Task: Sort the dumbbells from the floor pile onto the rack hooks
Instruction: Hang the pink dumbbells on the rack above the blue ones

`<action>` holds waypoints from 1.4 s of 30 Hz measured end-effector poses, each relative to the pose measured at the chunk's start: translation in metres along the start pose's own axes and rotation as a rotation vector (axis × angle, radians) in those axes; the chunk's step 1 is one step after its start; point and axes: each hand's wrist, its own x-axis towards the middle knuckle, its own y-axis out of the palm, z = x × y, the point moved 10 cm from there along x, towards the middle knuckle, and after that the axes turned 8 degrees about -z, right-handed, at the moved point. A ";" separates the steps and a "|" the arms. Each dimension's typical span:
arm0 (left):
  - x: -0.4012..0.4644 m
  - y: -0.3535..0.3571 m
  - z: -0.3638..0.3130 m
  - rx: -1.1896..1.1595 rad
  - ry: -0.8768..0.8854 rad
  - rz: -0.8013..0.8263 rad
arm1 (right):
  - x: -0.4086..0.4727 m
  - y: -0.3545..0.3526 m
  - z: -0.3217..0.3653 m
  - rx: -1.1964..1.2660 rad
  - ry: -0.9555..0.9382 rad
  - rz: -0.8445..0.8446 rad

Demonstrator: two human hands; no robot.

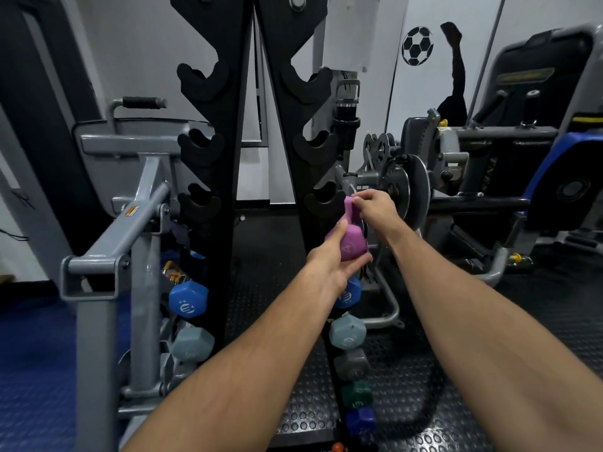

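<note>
I hold the purple dumbbell (pixel 348 238) in both hands, left hand (pixel 329 267) gripping below, right hand (pixel 375 203) pinching its top, beside the rack (pixel 235 158). Next I think: lift onto the empty hook (pixel 324 203).

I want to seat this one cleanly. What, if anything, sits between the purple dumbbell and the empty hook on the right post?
Nothing visible does. The purple dumbbell, held by the left hand and right hand, sits just below and beside the empty hook, whose cradle looks open. Blue dumbbells hang lower.
</note>
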 end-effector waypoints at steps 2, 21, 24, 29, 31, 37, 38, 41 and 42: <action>0.000 -0.002 0.000 -0.014 -0.032 0.013 | 0.000 0.012 -0.003 -0.010 0.005 0.050; -0.030 0.000 -0.057 1.137 0.882 -0.495 | -0.012 0.023 -0.018 0.191 0.093 0.242; -0.031 0.004 -0.056 1.167 0.934 -0.495 | -0.014 0.026 -0.018 0.198 0.097 0.241; -0.027 -0.006 -0.056 0.979 0.909 -0.472 | -0.011 0.027 -0.016 0.264 0.154 0.174; -0.027 -0.008 -0.055 0.948 0.888 -0.479 | -0.010 0.026 -0.016 0.284 0.167 0.159; -0.022 -0.012 -0.055 0.844 0.842 -0.476 | -0.013 0.039 -0.010 0.235 0.156 0.203; -0.022 -0.012 -0.055 0.841 0.845 -0.475 | -0.013 0.039 -0.010 0.224 0.158 0.204; -0.024 -0.010 -0.054 0.884 0.877 -0.474 | -0.015 0.038 -0.012 0.203 0.159 0.202; -0.024 -0.009 -0.054 0.912 0.886 -0.479 | -0.016 0.038 -0.014 0.187 0.160 0.217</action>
